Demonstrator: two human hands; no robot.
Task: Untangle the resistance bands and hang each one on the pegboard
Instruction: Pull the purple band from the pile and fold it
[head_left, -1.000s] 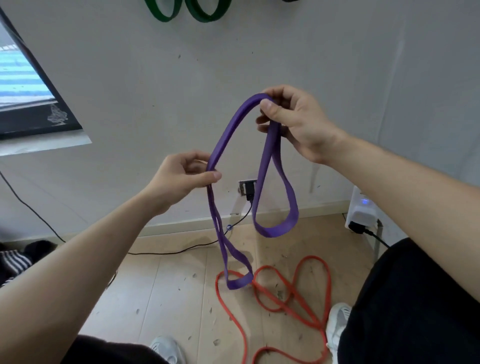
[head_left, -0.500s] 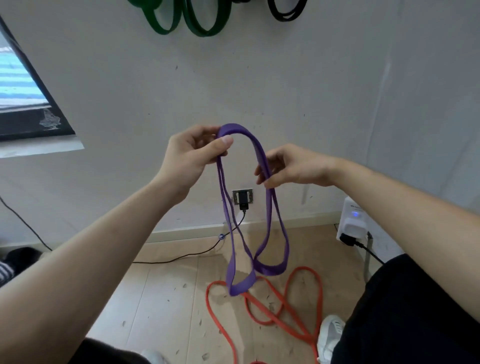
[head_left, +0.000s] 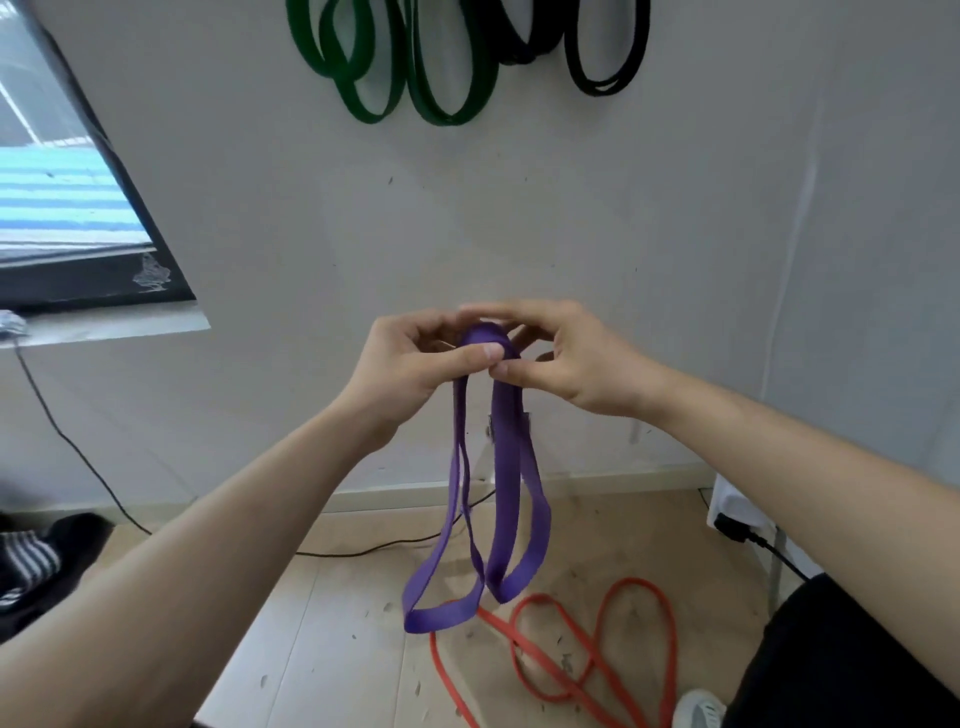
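A purple resistance band (head_left: 506, 499) hangs doubled in two loops in front of me. Both hands pinch its gathered top: my left hand (head_left: 415, 364) from the left, my right hand (head_left: 576, 358) from the right, thumbs almost touching. An orange-red band (head_left: 587, 665) lies in loose loops on the wooden floor below. High on the white wall hang green bands (head_left: 395, 62) and black bands (head_left: 602, 47); the pegs holding them are out of view.
A dark-framed window (head_left: 78, 208) is at the left. A black cable (head_left: 363, 551) runs along the floor to a wall socket behind the purple band. A white device (head_left: 737, 509) with a plug stands at the right. My white shoe (head_left: 698, 709) is beside the orange-red band.
My hands have come together at the top of the purple band, folding it into two hanging loops. The view has tilted up, showing more of the bands on the wall.
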